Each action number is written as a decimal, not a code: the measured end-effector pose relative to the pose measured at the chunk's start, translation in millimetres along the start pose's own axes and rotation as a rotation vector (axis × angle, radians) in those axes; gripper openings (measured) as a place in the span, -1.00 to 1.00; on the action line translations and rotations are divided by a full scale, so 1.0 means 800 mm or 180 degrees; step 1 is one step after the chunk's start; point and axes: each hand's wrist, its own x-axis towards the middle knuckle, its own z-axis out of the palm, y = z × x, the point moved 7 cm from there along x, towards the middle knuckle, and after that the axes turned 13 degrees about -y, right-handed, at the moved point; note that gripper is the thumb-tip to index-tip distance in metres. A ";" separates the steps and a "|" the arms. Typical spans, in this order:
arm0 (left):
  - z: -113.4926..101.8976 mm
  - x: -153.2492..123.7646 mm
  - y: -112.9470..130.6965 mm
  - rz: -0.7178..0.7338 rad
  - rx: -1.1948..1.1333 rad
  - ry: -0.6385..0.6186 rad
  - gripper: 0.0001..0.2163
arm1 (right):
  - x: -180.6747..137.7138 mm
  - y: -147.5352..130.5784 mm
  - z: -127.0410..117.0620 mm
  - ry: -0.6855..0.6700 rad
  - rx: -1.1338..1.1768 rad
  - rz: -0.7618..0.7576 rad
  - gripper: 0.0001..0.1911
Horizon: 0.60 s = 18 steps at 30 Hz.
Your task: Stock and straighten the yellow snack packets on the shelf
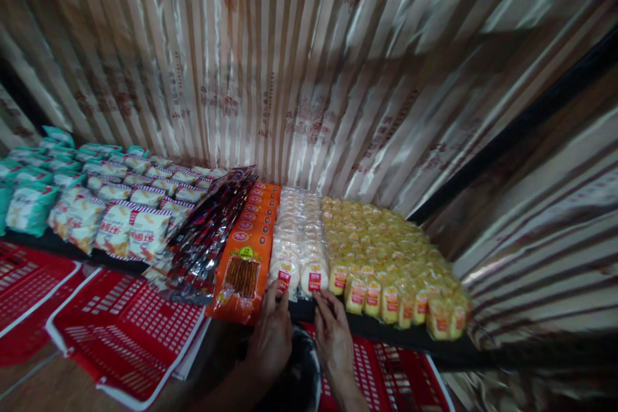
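Two rows of round white crackers in clear wrappers with red labels run back along the dark shelf. My left hand (273, 329) has its fingertips at the lower edge of the front left cracker pack (286, 268), thumb and fingers closed there. At the bottom of the front right cracker pack (313, 265), my right hand (334, 328) pinches with bent fingers. Both packs stand upright facing me. An orange snack packet (245, 264) with a stick-food picture is just left of my left hand. Yellow wrapped snacks (381, 251) fill the shelf to the right.
Dark shiny packets (205, 238) lean in a pile left of the orange ones. White-and-blue bags (147, 232) and green bags (29, 206) stand farther left. Red baskets (130, 328) sit below the shelf edge (386, 328). Ribbed printed sheeting (290, 64) rises behind.
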 end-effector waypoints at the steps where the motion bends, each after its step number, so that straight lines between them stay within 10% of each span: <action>1: 0.002 0.000 0.000 0.0019 0.0023 -0.0035 -0.56 | 0.000 0.001 0.001 -0.0033 0.0025 0.0000 -0.64; 18: -0.058 -0.047 -0.012 0.0295 0.0326 0.0714 -0.66 | -0.004 -0.009 -0.009 0.0150 0.0669 0.0237 -0.63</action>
